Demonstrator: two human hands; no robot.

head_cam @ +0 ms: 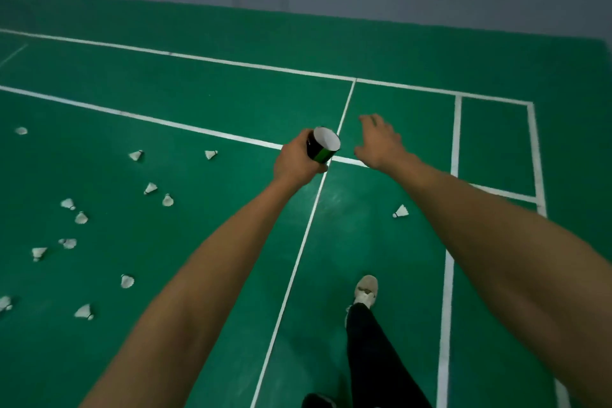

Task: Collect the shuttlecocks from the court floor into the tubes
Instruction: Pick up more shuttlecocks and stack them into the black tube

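Apparently black-green tube [323, 149]; open white mouth.

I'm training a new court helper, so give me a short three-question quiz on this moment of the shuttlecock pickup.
1. True or false: the left hand holds the open-topped black and green cardboard tube.
2. What is the right hand holding?
3. The lone white feather shuttlecock nearest the pale sneaker lies: A) left of the thin white centre line, B) right of it.

Key: 1 true; 2 nothing, fingers spread open; 3 B.
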